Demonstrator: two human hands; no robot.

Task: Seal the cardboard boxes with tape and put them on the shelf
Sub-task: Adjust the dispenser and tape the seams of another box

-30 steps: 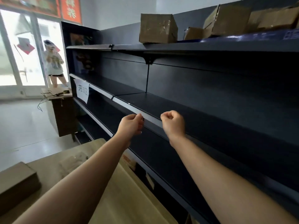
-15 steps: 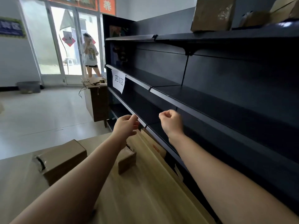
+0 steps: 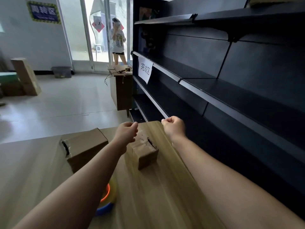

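Note:
Two cardboard boxes stand on the wooden table (image 3: 156,195): a larger box (image 3: 84,147) at the left with a torn end, and a small box (image 3: 146,152) in the middle with a ragged top. My left hand (image 3: 126,133) hovers above the small box with curled fingers and holds nothing. My right hand (image 3: 173,126) is a fist over the table's far edge, also with nothing in it. The dark shelf unit (image 3: 214,90) runs along the right. A tape dispenser (image 3: 107,199) in orange, yellow and blue peeks out from under my left forearm.
A white paper sign (image 3: 144,71) hangs on a shelf edge. A brown cabinet (image 3: 123,91) with cables stands at the shelf's end. A person (image 3: 118,42) stands at the glass door. More cardboard boxes (image 3: 24,76) and a grey bin (image 3: 61,72) sit at the far left.
My view has swung down and left from the shelf toward the table. Both hands dropped from the shelf edge to above the table; the small box and tape dispenser came into view.

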